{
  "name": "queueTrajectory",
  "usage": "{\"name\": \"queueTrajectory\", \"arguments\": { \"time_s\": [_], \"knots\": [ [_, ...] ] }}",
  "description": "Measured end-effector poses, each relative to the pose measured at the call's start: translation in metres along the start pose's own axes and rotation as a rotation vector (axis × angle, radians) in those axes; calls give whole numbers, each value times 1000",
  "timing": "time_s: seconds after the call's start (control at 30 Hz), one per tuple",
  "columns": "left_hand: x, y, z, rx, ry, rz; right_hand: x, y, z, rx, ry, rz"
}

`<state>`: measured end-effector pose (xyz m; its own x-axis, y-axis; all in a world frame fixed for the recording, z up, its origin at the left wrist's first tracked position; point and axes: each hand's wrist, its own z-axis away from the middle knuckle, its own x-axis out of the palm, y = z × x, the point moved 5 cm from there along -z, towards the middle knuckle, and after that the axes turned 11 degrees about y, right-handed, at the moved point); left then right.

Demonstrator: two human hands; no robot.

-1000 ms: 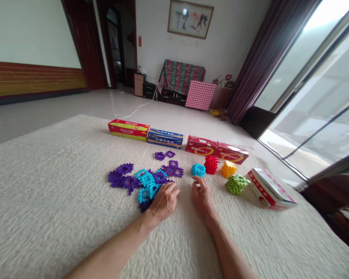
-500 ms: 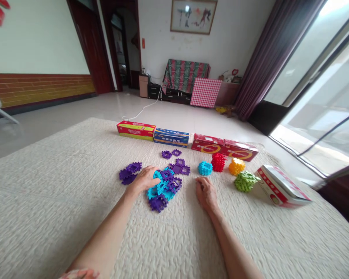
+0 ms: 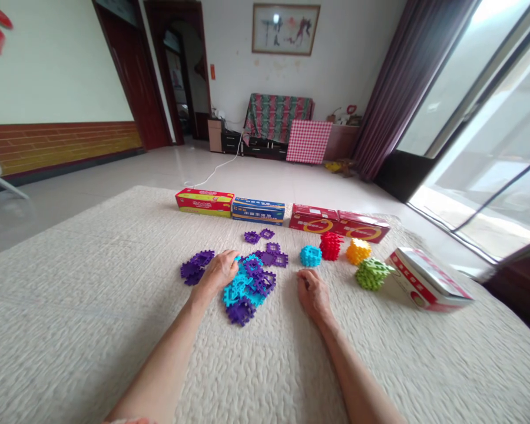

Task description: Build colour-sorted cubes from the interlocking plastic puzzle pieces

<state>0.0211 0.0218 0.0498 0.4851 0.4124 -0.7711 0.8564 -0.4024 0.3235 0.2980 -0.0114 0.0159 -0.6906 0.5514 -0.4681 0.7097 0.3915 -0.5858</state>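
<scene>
Blue and purple notched plastic pieces (image 3: 247, 285) lie in a loose pile on the quilted cream cover. My left hand (image 3: 221, 269) is at the pile's upper left edge, fingers closed round a light blue piece, of which a bit shows at the fingertips. Just left of it sits a small heap of purple pieces (image 3: 196, 266). More purple pieces (image 3: 272, 254) are spread behind the pile. Right of the pile, my right hand (image 3: 313, 293) rests on the cover with its fingers curled in; whatever they may hold is hidden. A blue cube (image 3: 310, 256) stands just beyond it.
Red (image 3: 331, 246), yellow (image 3: 358, 251) and green (image 3: 373, 274) built shapes stand to the right, beside a white-and-red box (image 3: 428, 279). Along the back runs a row of boxes: red-and-green (image 3: 204, 202), blue (image 3: 258, 211) and dark red (image 3: 313, 219).
My left hand's fingers have closed at the pile's edge, where they were spread before. My right hand stays where it was. The view has tilted slightly upward.
</scene>
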Motion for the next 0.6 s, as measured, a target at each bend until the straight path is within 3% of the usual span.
{"name": "queueTrajectory", "arguments": {
  "time_s": [0.27, 0.6],
  "knots": [
    [-4, -26, 4, -101, 190, -72, 0, 2, 0, 7, 4, -11],
    [1, -30, 1, 16, 132, -46, 0, 3, 0, 8, 2, -22]
  ]
}}
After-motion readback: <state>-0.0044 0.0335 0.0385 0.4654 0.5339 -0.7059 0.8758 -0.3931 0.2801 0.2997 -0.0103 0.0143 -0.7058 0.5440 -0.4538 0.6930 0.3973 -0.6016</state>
